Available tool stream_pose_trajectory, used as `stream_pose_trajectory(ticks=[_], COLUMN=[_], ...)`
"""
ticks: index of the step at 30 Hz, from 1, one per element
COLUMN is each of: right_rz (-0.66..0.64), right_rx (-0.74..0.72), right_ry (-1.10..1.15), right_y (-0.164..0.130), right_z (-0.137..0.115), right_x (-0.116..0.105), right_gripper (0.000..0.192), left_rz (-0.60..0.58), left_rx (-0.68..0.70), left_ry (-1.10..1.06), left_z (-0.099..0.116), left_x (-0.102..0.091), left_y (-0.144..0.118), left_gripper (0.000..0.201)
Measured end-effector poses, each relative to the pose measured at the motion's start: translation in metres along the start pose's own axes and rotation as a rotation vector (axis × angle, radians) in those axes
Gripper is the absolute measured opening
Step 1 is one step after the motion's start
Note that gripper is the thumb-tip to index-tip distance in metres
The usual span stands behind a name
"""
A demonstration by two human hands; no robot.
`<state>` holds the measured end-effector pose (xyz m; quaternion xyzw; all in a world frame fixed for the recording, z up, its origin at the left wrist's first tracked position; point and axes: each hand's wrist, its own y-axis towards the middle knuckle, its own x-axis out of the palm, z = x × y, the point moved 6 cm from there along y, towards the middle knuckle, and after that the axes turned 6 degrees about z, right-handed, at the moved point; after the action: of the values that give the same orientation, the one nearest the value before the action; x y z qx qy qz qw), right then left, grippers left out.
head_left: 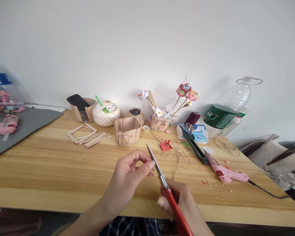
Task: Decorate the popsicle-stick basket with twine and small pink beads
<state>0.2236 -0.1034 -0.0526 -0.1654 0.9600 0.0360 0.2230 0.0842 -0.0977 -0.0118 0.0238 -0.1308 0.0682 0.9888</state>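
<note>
My right hand point(180, 198) is wrapped round a pair of red-handled scissors point(159, 170), its blades pointing up and away to the left. Close beside the blades, my left hand point(130, 173) has thumb and forefinger pinched together; whatever they hold is too small or hidden to make out. A gold ring sits on one of its fingers. Beyond the hands stands a small basket made of wooden craft sticks point(128, 132), with tiny decorations on its front. To the right of the blades lie a red paper scrap point(166, 146) and many small wood-coloured clippings point(178, 156).
Loose craft sticks point(96, 139), a coconut with a green straw point(106, 114) and a phone holder point(82, 111) stand left. Behind are twine point(135, 114) and a flower basket point(161, 123). A utility knife point(194, 144), pink glue gun point(226, 170) and large bottle point(223, 111) are right.
</note>
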Motion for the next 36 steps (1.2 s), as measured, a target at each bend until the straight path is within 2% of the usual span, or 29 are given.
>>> stream_pose_trajectory(ticks=[4,7,11,13,16,19,21,24,27,30,32,34,36], right_rz=[-0.026,0.018,0.190,0.231,0.167,0.091,0.094,0.120,0.091,0.069,0.109,0.194,0.223], right_rx=[0.028,0.091,0.193,0.195,0.114,0.055,0.067,0.118,0.135,0.137,0.118,-0.040,-0.327], right_ry=[-0.003,-0.097,-0.548,-0.781,-0.993,-1.063,-1.104,-1.347,-1.525,-1.531,-1.527,-1.404,-1.103], right_y=[0.001,0.006,0.017,0.023,0.034,0.043,0.045,0.046,0.051,0.059,0.064,0.069,0.072], right_z=[0.008,0.015,0.025,0.030,0.037,0.039,0.035,0.021,0.010,0.004,-0.002,-0.017,-0.036], right_x=[-0.001,-0.012,-0.044,-0.057,-0.065,-0.066,-0.068,-0.070,-0.071,-0.075,-0.076,-0.067,-0.044], right_gripper=[0.058,0.051,0.041,0.034,0.028,0.027,0.026,0.028,0.028,0.024,0.021,0.018,0.017], left_rz=[0.033,0.053,0.054,0.050,0.040,0.046,0.047,0.042,0.041,0.014,-0.022,-0.055,-0.089], left_rx=[-0.028,-0.084,-0.157,-0.173,-0.195,-0.220,-0.237,-0.239,-0.221,-0.210,-0.228,-0.252,-0.281], left_ry=[-0.054,-0.069,-0.074,-0.074,-0.065,-0.033,0.008,0.101,0.214,0.363,0.456,0.512,0.544], left_z=[-0.001,-0.002,-0.005,-0.007,-0.009,-0.011,-0.012,-0.010,-0.005,-0.002,-0.004,-0.007,-0.011], left_x=[-0.003,-0.007,-0.012,-0.015,-0.021,-0.029,-0.036,-0.051,-0.068,-0.083,-0.088,-0.091,-0.092], left_y=[0.000,0.001,0.003,0.004,0.006,0.008,0.010,0.016,0.024,0.032,0.037,0.040,0.044], left_gripper=[0.005,0.005,0.005,0.004,0.006,0.008,0.009,0.009,0.008,0.009,0.012,0.013,0.014])
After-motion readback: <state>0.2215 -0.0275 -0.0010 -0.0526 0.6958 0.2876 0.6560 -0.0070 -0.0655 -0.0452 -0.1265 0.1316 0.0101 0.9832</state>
